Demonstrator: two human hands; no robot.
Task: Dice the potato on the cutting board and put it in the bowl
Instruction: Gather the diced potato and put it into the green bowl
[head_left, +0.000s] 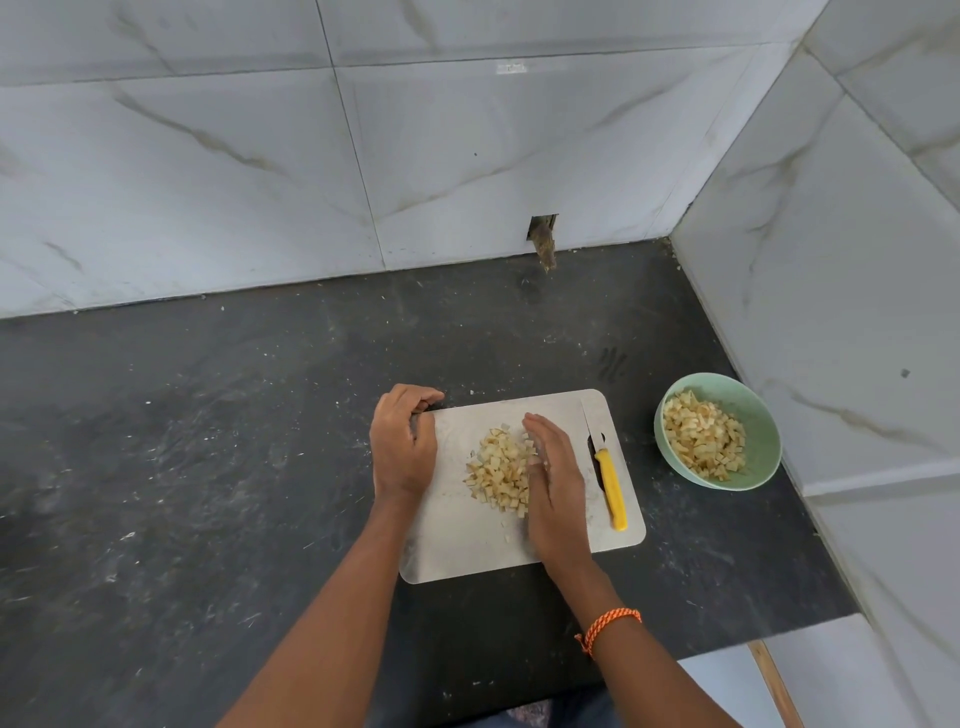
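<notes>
A pile of diced potato (497, 470) lies in the middle of the white cutting board (467, 545). My left hand (402, 441) grips the board's far left corner, fingers curled over its edge. My right hand (556, 483) stands on its edge with straight fingers, pressed against the right side of the pile. A yellow-handled knife (609, 486) lies on the right part of the board, blade pointing away from me. A green bowl (670, 415) to the right of the board holds several potato cubes.
The board sits on a dark stone counter (208, 441) scattered with small crumbs. Marble-tiled walls close off the back and the right, close behind the bowl. The counter's front edge runs near the bowl at lower right.
</notes>
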